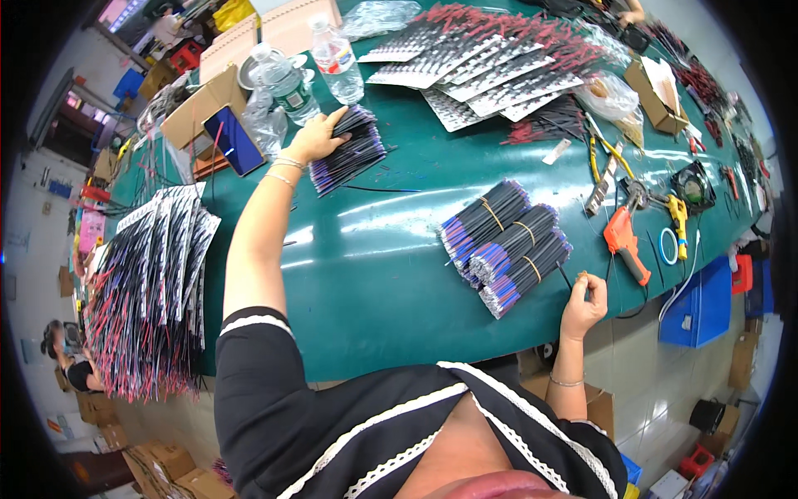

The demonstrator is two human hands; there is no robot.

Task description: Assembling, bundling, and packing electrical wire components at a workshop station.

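My left hand (317, 140) reaches to the far side of the table and rests, fingers spread, on a loose pile of short black wires (353, 154) with purple-blue ends. My right hand (584, 308) is closed in a pinch by the near table edge. A short black wire (565, 276) sticks out of its fingers toward the bundles. Just left of it lie three wire bundles, each tied with a tan rubber band: a far one (499, 208), a middle one (525, 235) and a near one (540, 270). A single dark wire (378, 190) lies beside the loose pile.
Two plastic bottles (339, 71) and a propped phone (234, 141) stand beyond my left hand. Wire-covered white boards lie in stacks at far centre (465, 108) and left (170, 224). To the right are an orange-handled glue gun (623, 245), yellow-handled pliers (593, 158) and a blue bin (698, 308).
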